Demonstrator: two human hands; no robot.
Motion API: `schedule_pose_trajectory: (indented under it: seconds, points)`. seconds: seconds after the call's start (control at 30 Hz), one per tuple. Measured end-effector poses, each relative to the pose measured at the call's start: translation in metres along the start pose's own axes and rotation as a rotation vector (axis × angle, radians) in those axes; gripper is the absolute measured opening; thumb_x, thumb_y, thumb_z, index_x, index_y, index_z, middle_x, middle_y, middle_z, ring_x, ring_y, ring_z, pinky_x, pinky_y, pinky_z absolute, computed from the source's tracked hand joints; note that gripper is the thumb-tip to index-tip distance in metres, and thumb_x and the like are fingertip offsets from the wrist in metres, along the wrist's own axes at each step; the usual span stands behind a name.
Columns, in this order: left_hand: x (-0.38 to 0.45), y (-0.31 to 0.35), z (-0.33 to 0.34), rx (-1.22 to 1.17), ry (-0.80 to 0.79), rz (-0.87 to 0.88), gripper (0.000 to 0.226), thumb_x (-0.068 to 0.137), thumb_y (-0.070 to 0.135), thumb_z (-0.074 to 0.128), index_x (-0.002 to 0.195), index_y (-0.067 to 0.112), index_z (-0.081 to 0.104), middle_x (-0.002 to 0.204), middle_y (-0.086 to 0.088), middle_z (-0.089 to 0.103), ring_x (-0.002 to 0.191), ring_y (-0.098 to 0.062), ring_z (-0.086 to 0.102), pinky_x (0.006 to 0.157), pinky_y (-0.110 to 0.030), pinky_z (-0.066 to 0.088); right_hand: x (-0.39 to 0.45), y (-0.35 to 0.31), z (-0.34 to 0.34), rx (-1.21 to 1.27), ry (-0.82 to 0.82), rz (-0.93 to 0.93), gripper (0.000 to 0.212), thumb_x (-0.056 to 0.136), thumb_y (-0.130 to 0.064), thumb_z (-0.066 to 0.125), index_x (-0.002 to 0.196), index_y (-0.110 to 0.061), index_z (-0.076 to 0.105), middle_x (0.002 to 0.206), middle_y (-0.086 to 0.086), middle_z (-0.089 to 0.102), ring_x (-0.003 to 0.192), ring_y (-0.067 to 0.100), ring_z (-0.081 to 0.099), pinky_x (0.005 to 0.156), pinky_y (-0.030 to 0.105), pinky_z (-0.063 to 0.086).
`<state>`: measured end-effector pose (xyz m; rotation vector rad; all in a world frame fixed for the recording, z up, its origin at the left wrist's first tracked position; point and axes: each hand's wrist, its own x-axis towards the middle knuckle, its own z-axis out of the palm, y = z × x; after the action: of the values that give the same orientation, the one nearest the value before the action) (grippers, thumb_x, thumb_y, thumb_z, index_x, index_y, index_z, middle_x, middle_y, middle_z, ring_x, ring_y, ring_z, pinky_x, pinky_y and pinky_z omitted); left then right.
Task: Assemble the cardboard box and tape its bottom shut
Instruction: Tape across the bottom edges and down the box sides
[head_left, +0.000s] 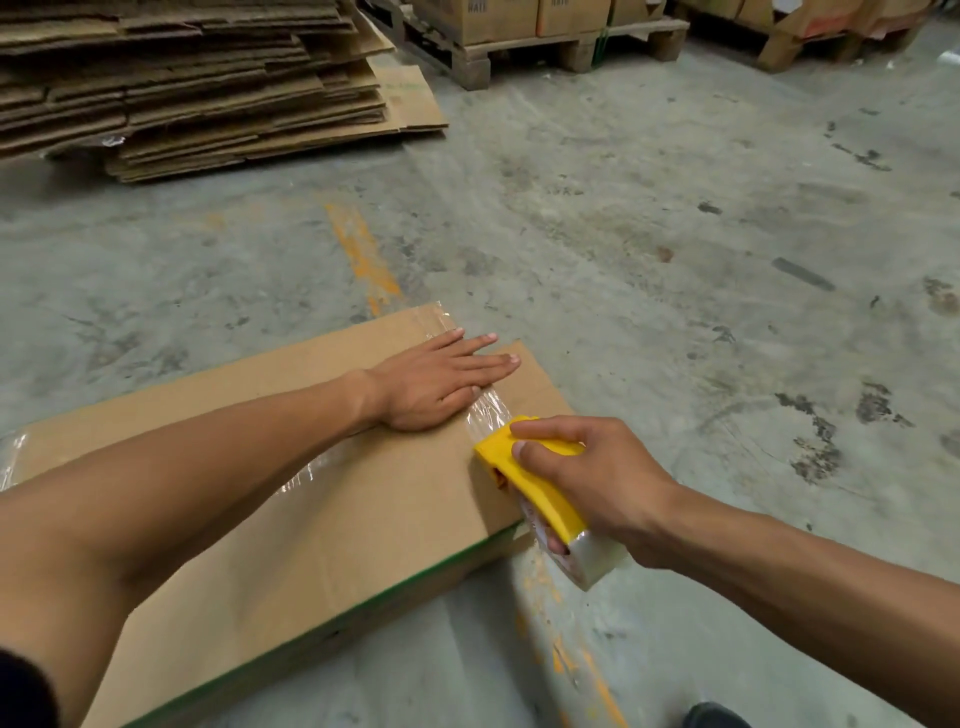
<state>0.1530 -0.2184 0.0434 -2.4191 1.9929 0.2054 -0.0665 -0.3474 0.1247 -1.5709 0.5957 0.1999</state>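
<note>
A brown cardboard box lies on the concrete floor with its closed flaps facing up. A strip of clear tape runs along the flap seam toward the box's right end. My left hand lies flat on the flaps, fingers straight, pressing beside the tape. My right hand grips a yellow tape dispenser with a clear tape roll, its front edge on the box top near the right edge. More clear tape shows at the box's far corner.
A tall stack of flattened cardboard sheets lies on the floor at the back left. Wooden pallets with boxes stand at the back. An orange painted line crosses the stained floor. A dark shoe shows at the bottom.
</note>
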Motion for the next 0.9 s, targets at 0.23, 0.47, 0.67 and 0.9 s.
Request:
schedule_pose_trajectory:
  seconds: [0.23, 0.47, 0.67, 0.9]
  points:
    - [0.010, -0.033, -0.015, -0.023, -0.027, -0.148, 0.053, 0.104, 0.033, 0.015, 0.155, 0.030, 0.002, 0.161, 0.015, 0.003, 0.149, -0.012, -0.012, 0.122, -0.040, -0.004, 0.028, -0.030, -0.010, -0.036, -0.089, -0.007, 0.029, 0.095, -0.012, 0.062, 0.123, -0.008, 0.061, 0.055, 0.021, 0.058, 0.032, 0.025, 0.050, 0.041, 0.027, 0.046]
    - [0.010, -0.033, -0.010, -0.031, 0.007, -0.156, 0.055, 0.100, 0.039, 0.010, 0.154, 0.033, 0.003, 0.160, 0.018, 0.006, 0.149, -0.010, -0.010, 0.121, -0.035, -0.007, 0.005, -0.009, -0.016, 0.032, -0.068, -0.014, 0.024, 0.094, -0.019, 0.064, 0.118, -0.017, 0.067, 0.060, 0.019, 0.061, 0.031, 0.025, 0.050, 0.040, 0.026, 0.047]
    - [0.008, -0.033, -0.007, -0.035, 0.006, -0.148, 0.057, 0.098, 0.044, 0.006, 0.154, 0.035, 0.002, 0.160, 0.018, 0.005, 0.149, -0.010, -0.010, 0.120, -0.033, -0.009, -0.042, 0.020, -0.039, 0.017, -0.121, -0.004, 0.020, 0.096, -0.017, 0.062, 0.115, -0.017, 0.068, 0.058, 0.028, 0.058, 0.033, 0.026, 0.047, 0.047, 0.034, 0.045]
    - [0.008, -0.032, -0.009, -0.031, 0.015, -0.137, 0.058, 0.096, 0.046, 0.004, 0.153, 0.035, 0.001, 0.160, 0.017, 0.005, 0.149, -0.010, -0.011, 0.120, -0.033, -0.009, -0.052, 0.027, -0.046, -0.071, 0.002, 0.028, 0.018, 0.090, -0.026, 0.069, 0.106, -0.030, 0.076, 0.072, 0.016, 0.073, 0.043, 0.022, 0.058, 0.049, 0.028, 0.055]
